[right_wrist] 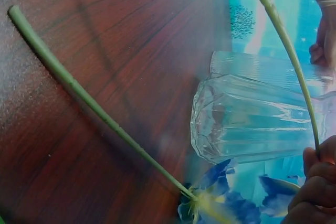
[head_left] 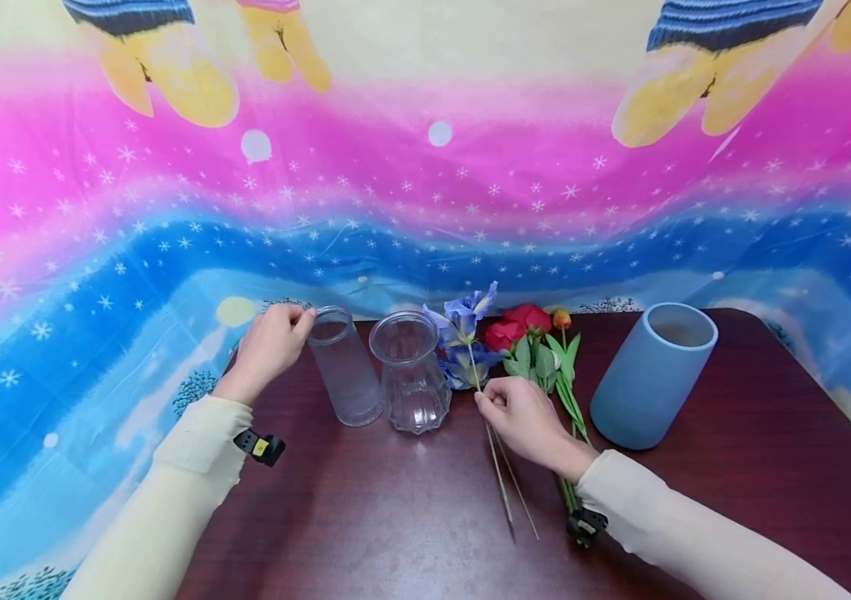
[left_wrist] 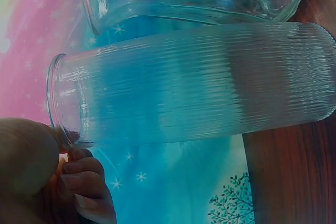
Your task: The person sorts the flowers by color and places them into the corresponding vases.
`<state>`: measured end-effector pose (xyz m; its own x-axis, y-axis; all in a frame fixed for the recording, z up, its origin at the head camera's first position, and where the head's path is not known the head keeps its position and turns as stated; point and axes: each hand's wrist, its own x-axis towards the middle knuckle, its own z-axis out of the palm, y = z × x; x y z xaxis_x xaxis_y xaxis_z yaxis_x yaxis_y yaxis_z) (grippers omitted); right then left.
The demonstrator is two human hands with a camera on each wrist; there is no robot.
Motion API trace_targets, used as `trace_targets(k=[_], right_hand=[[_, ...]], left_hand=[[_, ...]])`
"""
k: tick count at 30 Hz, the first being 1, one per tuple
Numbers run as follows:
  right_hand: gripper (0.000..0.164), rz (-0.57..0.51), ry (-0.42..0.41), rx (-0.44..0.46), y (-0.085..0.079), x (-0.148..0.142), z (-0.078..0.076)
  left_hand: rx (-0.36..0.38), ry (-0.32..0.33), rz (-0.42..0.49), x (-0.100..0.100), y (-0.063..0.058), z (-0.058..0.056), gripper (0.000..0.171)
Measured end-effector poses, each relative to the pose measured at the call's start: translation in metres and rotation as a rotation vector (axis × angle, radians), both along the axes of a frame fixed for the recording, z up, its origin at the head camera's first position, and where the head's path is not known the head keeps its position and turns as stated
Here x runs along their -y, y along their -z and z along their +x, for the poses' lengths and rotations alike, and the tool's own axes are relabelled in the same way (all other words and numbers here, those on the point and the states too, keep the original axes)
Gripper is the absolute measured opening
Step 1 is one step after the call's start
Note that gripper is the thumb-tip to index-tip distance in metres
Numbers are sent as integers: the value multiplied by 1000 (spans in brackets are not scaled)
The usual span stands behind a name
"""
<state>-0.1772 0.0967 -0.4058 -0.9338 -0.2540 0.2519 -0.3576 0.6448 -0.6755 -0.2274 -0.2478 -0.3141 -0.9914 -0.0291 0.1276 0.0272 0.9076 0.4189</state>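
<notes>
At the left, my left hand pinches the rim of a tall ribbed glass vase. In the left wrist view, the thumb and forefinger meet at the lip of that vase. My right hand pinches the stem of an artificial blue-purple iris, its bloom up and its stem end hanging down. A second iris lies on the table behind, its stem along the wood. Between the hands stands a faceted clear glass vase with a flared rim.
Beyond the right hand lie red flowers with green leaves and an orange bud. A blue-grey vase stands on the right of the dark wooden table. A printed cloth hangs behind the table.
</notes>
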Motion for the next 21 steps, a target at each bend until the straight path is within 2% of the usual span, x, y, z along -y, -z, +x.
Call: trace_targets(k=[6, 14, 21], right_hand=[[33, -82, 23, -35, -2, -1, 1], [29, -217, 27, -127, -3, 0, 1], [24, -389, 8, -101, -3, 2, 2]], left_hand=[[-3, 1, 7, 0, 1, 0, 46], [-11, -8, 6, 0, 1, 0, 46], [-14, -11, -6, 0, 1, 1, 46]])
